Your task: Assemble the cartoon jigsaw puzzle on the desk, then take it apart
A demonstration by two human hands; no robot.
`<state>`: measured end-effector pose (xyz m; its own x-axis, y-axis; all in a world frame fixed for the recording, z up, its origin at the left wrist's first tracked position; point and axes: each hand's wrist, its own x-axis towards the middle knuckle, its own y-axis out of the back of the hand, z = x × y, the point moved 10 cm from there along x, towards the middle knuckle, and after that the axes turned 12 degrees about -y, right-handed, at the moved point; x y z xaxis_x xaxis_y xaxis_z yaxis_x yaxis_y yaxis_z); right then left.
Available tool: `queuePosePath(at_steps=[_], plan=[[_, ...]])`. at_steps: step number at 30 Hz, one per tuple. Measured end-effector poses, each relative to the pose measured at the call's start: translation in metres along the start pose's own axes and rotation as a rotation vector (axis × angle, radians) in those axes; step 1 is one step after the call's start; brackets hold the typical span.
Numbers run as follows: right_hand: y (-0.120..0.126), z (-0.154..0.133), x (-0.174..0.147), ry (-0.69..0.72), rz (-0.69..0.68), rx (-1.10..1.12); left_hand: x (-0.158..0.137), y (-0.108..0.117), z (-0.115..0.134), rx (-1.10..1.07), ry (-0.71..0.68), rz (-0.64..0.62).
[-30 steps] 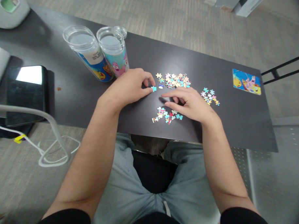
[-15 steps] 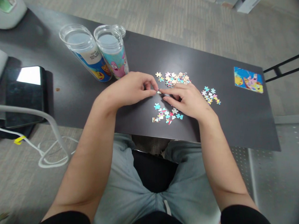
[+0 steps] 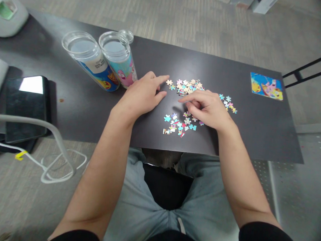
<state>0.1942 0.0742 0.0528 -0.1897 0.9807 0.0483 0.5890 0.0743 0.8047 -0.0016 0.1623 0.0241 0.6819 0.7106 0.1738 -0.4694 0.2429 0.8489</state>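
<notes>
My left hand (image 3: pixel 143 93) lies on the dark table (image 3: pixel 157 60), fingers spread, index finger pointing at the far heap of small jigsaw pieces (image 3: pixel 188 86). My right hand (image 3: pixel 207 108) hovers with fingers curled just above the near cluster of pieces (image 3: pixel 177 124); I cannot see whether a piece is pinched in it. A third small group of pieces (image 3: pixel 228 103) lies to the right of that hand. A single blue piece (image 3: pixel 167 118) sits at the left edge of the near cluster.
Two clear plastic tubes with cartoon labels (image 3: pixel 85 58) (image 3: pixel 117 57) stand at the back left, a clear lid (image 3: pixel 126 35) behind them. A finished cartoon picture card (image 3: pixel 266 86) lies far right. A black tablet (image 3: pixel 25 107) and white cables (image 3: pixel 56 159) are at left.
My left hand has let go of a blue piece and opened flat, moving back toward the far heap. The right hand shifted slightly right over the near cluster.
</notes>
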Motion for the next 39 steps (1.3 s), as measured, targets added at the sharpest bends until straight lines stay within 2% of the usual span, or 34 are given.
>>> queuePosePath(at_steps=[4, 7, 12, 16, 19, 22, 26, 29, 32, 39], plan=[[0.017, 0.017, -0.002, -0.084, 0.075, -0.028, 0.001, -0.001, 0.000, -0.008, -0.001, 0.001], [0.029, 0.033, -0.005, -0.151, 0.107, -0.043, 0.002, -0.004, 0.006, 0.017, -0.012, -0.068], [0.041, 0.041, -0.009, -0.141, 0.179, -0.011, -0.004, -0.006, 0.017, 0.061, -0.029, -0.180], [0.028, 0.037, -0.004, -0.132, 0.103, -0.059, -0.005, -0.005, 0.021, -0.002, -0.055, -0.151], [0.015, 0.021, -0.001, -0.070, 0.105, -0.121, -0.003, -0.003, 0.017, 0.047, 0.007, -0.086], [-0.002, 0.008, 0.004, -0.057, 0.092, -0.230, -0.003, -0.004, 0.014, 0.120, 0.057, -0.078], [-0.018, -0.002, 0.007, -0.032, 0.015, -0.303, -0.003, -0.003, 0.014, 0.090, 0.008, -0.037], [-0.021, -0.004, 0.006, 0.003, -0.041, -0.293, -0.002, 0.005, 0.015, 0.020, -0.047, 0.032], [-0.018, -0.003, 0.005, 0.004, -0.051, -0.279, 0.000, 0.010, 0.012, -0.012, -0.028, 0.081], [-0.015, 0.000, 0.003, -0.061, -0.092, -0.303, 0.006, 0.003, 0.013, -0.054, 0.004, 0.041]])
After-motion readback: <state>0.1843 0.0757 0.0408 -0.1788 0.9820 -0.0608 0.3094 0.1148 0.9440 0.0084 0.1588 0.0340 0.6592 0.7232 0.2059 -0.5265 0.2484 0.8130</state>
